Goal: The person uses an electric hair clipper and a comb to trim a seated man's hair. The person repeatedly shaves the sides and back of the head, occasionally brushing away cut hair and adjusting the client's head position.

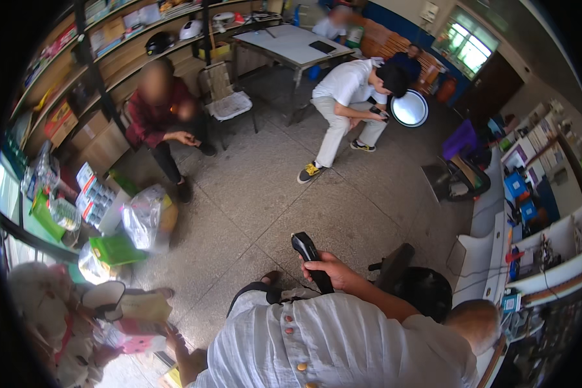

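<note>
My right hand (332, 271) is closed around a black hair clipper (312, 257), held upright in front of my white buttoned shirt, its blade end pointing away from me. Low on the left, my left hand (176, 339) reaches out beside a pink-and-white bag or cloth (138, 342); whether its fingers touch or grip it is unclear. A person in patterned clothing (53, 320) is at the lower left, near a light-coloured flat item (145, 306). At my right side appears the head of another person (473, 322) with short hair.
A person in dark red (150, 111) sits by shelving (140, 58); another in white (344, 92) bends over a phone. Plastic bags (148, 218) lie left. A black stool or chair (424, 291) is close on the right, near a cluttered counter (497, 252). Farther off stands a table (291, 41).
</note>
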Tool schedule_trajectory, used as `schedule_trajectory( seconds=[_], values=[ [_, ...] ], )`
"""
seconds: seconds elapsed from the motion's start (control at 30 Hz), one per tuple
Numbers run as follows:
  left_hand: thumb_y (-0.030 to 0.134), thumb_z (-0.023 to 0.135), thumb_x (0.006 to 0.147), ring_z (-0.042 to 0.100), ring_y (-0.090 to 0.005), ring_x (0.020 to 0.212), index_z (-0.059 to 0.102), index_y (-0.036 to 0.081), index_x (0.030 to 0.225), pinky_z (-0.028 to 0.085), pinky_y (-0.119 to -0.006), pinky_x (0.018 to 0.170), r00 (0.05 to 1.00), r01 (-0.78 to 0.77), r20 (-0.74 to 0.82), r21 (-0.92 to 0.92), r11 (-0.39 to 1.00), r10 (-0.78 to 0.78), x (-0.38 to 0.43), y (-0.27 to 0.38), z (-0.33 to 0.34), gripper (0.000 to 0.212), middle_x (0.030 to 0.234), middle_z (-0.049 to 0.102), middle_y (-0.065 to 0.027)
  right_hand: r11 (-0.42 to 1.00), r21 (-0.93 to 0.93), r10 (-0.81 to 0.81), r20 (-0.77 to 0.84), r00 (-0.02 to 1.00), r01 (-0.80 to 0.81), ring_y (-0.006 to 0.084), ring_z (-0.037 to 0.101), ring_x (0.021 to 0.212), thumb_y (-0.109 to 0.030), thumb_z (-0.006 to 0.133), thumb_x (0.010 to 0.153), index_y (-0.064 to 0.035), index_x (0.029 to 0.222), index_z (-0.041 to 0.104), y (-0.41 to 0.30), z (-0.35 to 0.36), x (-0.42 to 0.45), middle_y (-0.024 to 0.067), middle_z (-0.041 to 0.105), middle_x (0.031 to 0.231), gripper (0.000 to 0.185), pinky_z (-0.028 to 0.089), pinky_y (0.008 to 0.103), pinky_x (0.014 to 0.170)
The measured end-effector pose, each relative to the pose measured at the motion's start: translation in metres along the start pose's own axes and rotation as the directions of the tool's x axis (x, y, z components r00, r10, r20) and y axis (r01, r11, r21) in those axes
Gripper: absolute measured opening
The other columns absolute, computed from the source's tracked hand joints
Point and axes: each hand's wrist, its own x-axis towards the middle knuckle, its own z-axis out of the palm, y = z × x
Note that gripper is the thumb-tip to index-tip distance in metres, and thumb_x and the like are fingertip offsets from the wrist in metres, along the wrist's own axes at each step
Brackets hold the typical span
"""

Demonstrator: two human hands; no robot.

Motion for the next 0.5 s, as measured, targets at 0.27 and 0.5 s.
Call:
schedule_trajectory(
  seconds=[0.27, 0.5],
  values=[
    [0.052, 0.046, 0.088, 0.046, -0.0145, 0.042, 0.006, 0.024, 0.142, 0.035, -0.026, 0.033, 0.976, -0.151, 0.161, 0.005, 0.988, 0.149, -0.018, 0.016, 0.046, 0.073, 0.067, 0.059, -0.0116, 0.996, 0.044, -0.074, -0.093, 0.993, 0.078, 0.0149, 0.057, 0.072, -0.014, 0.062, 0.083, -0.0016, 0.108, 0.051, -0.002, -0.018, -0.009, 0.0069, 0.057, 0.083, 0.03, 0.046, 0.0279, 0.064],
    [0.051, 0.048, 0.087, 0.046, -0.0136, 0.041, 0.029, 0.016, 0.126, 0.035, -0.027, 0.033, 0.955, -0.117, 0.291, 0.186, 0.975, 0.059, -0.015, 0.033, 0.094, 0.056, 0.062, 0.057, -0.0091, 0.973, 0.113, -0.165, -0.255, 0.953, 0.199, 0.0133, 0.057, 0.072, -0.016, 0.064, 0.082, -0.0028, 0.105, 0.052, -0.022, -0.044, -0.02, 0.0052, 0.057, 0.085, 0.029, 0.047, 0.0268, 0.062]
  ],
)
